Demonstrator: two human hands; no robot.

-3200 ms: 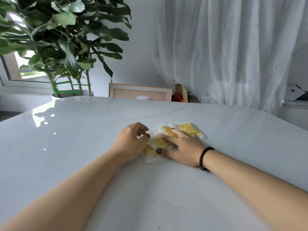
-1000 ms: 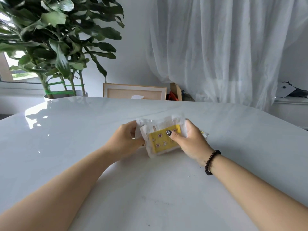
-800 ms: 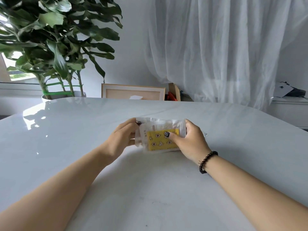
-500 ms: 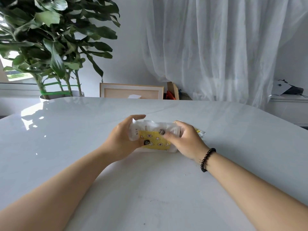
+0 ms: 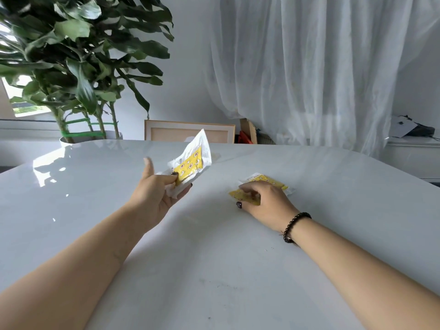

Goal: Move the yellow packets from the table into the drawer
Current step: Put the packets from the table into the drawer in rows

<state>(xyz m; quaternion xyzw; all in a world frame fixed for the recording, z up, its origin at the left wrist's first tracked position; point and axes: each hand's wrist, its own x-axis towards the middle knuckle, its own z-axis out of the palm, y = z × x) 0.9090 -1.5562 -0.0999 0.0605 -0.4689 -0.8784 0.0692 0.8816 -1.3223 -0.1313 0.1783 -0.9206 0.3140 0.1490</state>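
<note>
Left of frame centre I see a bunch of yellow-printed clear plastic packets (image 5: 190, 164) held off the table, tilted, top corner pointing up. My left hand (image 5: 157, 196) grips its lower end, thumb across the front and fingers curled underneath, index finger sticking up. Right of centre, a second lot of yellow packets (image 5: 260, 185) lies flat on the glossy white tabletop (image 5: 214, 270); how many, I can't tell. My right hand (image 5: 264, 203) rests palm-down on them, fingertips curled onto the plastic, thumb beside the near edge, black bead bracelet (image 5: 294, 226) on the wrist. The two hands are well apart. No drawer in frame. Upper left: large-leafed green potted plant (image 5: 78, 58). Behind the table edge, a wooden picture frame (image 5: 188, 133) leans on the wall. Upper right: sheer white curtain (image 5: 309, 67).
</note>
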